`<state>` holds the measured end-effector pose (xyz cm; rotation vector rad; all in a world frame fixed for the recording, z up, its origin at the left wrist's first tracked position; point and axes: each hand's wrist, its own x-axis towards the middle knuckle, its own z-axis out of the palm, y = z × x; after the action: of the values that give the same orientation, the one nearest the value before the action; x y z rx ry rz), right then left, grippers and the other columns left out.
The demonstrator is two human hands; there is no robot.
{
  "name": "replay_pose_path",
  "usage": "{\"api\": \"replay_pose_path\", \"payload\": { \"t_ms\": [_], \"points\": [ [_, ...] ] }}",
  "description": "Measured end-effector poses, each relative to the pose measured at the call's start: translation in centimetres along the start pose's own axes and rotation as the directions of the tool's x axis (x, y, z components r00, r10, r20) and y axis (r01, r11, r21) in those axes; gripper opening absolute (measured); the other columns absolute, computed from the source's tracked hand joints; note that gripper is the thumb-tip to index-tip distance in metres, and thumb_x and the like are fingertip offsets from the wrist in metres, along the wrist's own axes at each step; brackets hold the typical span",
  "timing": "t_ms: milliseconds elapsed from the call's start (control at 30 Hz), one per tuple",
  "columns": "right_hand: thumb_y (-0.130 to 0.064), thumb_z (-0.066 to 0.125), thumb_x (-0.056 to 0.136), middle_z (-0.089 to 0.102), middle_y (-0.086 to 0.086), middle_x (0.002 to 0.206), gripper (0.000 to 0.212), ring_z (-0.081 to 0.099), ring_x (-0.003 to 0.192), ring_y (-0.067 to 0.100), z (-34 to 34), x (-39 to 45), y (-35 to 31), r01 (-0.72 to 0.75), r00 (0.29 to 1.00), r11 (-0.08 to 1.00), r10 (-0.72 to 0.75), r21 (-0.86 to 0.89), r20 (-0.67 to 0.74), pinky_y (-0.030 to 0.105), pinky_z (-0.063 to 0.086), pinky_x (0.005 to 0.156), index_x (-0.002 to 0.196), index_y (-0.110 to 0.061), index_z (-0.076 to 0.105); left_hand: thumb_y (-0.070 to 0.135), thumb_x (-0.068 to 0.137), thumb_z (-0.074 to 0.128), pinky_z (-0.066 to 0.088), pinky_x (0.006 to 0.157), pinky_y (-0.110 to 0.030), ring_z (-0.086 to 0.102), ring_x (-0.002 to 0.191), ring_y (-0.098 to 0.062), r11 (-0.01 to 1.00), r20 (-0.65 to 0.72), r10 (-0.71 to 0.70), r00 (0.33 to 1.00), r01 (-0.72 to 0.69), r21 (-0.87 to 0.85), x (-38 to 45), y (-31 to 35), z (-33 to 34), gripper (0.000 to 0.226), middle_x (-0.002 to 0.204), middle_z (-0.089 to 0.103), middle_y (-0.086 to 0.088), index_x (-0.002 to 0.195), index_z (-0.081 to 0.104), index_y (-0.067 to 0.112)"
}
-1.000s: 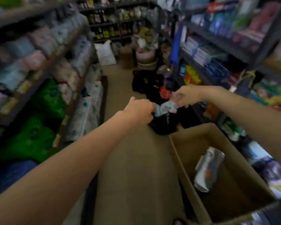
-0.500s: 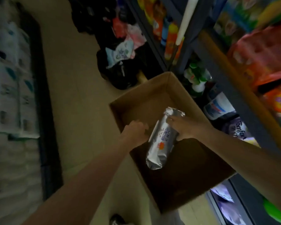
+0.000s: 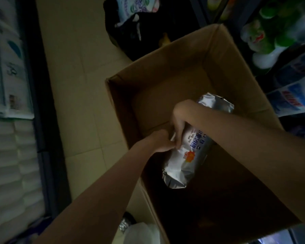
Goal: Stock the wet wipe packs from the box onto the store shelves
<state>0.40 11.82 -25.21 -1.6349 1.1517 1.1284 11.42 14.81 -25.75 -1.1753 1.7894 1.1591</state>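
One wet wipe pack [image 3: 187,161], silver foil with blue print and an orange mark, held inside the open cardboard box [image 3: 165,74] that stands on the floor [image 3: 74,67] of the aisle. No other pack shows in the box; its near corner is too dark to be sure.

Orientation: long axis runs diagonally, far end up toward the right-side shelves [image 3: 289,95], near crimped end down toward the person. The pack is tilted, the near end lower.

Right hand [image 3: 180,124]: reaches in from the right across the pack's upper half, fingers curled down over its left edge, grasping it. The forearm hides the middle of the pack.

Left hand [image 3: 161,142]: comes in from the lower left, fingers curled against the same left edge of the pack, touching the right hand's fingers. Whether it pinches the foil or only steadies it cannot be told.

Nearness: both hands sit on the pack's left flank; the right has the fuller hold.

Judgement: the lift should go up along the box's open top, then right toward the shelves, which lie just beside the box.

Adjacent stock: green-capped bottles [image 3: 271,37] on the right; white paper packs [image 3: 9,81] on the left.
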Motion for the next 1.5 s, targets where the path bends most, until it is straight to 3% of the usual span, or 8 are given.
{"api": "replay_pose_path", "payload": {
  "t_ms": [233,400,667,933,1167,1333,1400,1500],
  "points": [
    [-0.055,0.082,0.050,0.036,0.000,0.142,0.109,0.041,0.122,0.024,3.0,-0.7,1.2,0.059,0.998,0.980,-0.053,-0.190,0.034,0.044,0.049,0.089,0.141,-0.026,0.032,0.039,0.077,0.072,0.044,0.074,-0.023,0.057,0.102,-0.018,0.985,0.101,0.091,0.991,-0.074,-0.154,0.4,1.4,2.8,0.051,0.111,0.061,-0.003,0.118,0.058,0.011],
    [-0.046,0.080,0.062,0.031,0.006,0.138,0.102,0.030,0.125,0.025,5.8,-2.7,1.5,0.168,0.966,0.920,-0.225,-0.353,-0.126,0.038,0.037,0.098,0.143,-0.017,0.025,0.047,0.072,0.073,0.036,0.106,-0.035,0.033,0.130,-0.027,0.993,-0.080,0.108,0.991,-0.112,-0.047,0.1,3.3,6.2,0.100,0.141,0.031,-0.014,0.142,0.020,-0.001],
    [-0.049,0.073,0.064,0.035,0.011,0.127,0.085,0.034,0.114,0.028,9.2,-6.5,-0.4,0.034,0.918,0.853,-0.232,-0.521,-0.320,0.041,0.031,0.096,0.128,-0.010,0.032,0.053,0.065,0.072,0.033,0.095,-0.031,0.037,0.112,-0.024,0.978,-0.433,0.177,0.884,-0.106,0.182,-4.0,3.2,9.6,0.083,0.121,0.038,-0.009,0.122,0.035,0.007],
    [-0.051,0.070,0.061,0.038,0.008,0.119,0.078,0.036,0.107,0.024,2.8,-16.3,-3.4,-0.154,0.818,0.826,-0.201,-0.542,-0.539,0.039,0.031,0.088,0.120,-0.012,0.037,0.053,0.067,0.071,0.034,0.092,-0.029,0.037,0.110,-0.022,0.951,-0.673,0.307,0.673,-0.198,0.237,-12.2,2.1,2.4,0.077,0.120,0.037,-0.008,0.120,0.036,0.009],
    [-0.053,0.073,0.049,0.047,0.009,0.105,0.081,0.045,0.096,0.026,-5.3,-31.7,-11.4,-0.445,0.663,0.571,-0.309,-0.690,-0.682,0.035,0.032,0.075,0.109,-0.006,0.048,0.067,0.033,0.074,0.044,0.052,-0.025,0.057,0.063,-0.023,0.930,-0.906,0.351,0.235,-0.201,0.308,-25.6,-0.4,-4.6,0.079,0.073,0.054,-0.005,0.079,0.047,0.010],
    [-0.069,0.073,0.026,0.058,0.013,0.099,0.098,0.056,0.086,0.027,-10.7,-42.8,-24.1,-0.606,0.523,0.407,-0.443,-0.684,-0.728,0.033,0.043,0.069,0.098,-0.004,0.056,0.067,0.040,0.078,0.047,0.067,-0.031,0.058,0.083,-0.026,0.928,-0.924,0.362,0.123,-0.145,0.344,-41.5,-7.3,-8.9,0.088,0.092,0.056,-0.006,0.099,0.046,0.010],
    [-0.060,0.076,0.045,0.049,0.016,0.122,0.096,0.050,0.106,0.029,-13.1,-46.8,-29.9,-0.638,0.530,0.328,-0.469,-0.696,-0.706,0.037,0.042,0.084,0.117,-0.004,0.047,0.058,0.057,0.078,0.038,0.098,-0.036,0.044,0.118,-0.025,0.943,-0.955,0.254,0.152,-0.259,0.210,-47.8,-11.1,-10.9,0.097,0.125,0.045,-0.007,0.129,0.036,0.008],
    [-0.052,0.081,0.046,0.047,0.011,0.126,0.095,0.049,0.109,0.028,-16.0,-53.4,-38.5,-0.694,0.490,0.182,-0.589,-0.696,-0.643,0.037,0.041,0.087,0.122,-0.011,0.039,0.047,0.062,0.081,0.031,0.110,-0.028,0.034,0.133,-0.015,0.797,-0.915,0.041,0.402,-0.565,-0.212,-57.9,-18.0,-12.9,0.120,0.144,0.031,0.001,0.148,0.005,0.012]
  ]
}}
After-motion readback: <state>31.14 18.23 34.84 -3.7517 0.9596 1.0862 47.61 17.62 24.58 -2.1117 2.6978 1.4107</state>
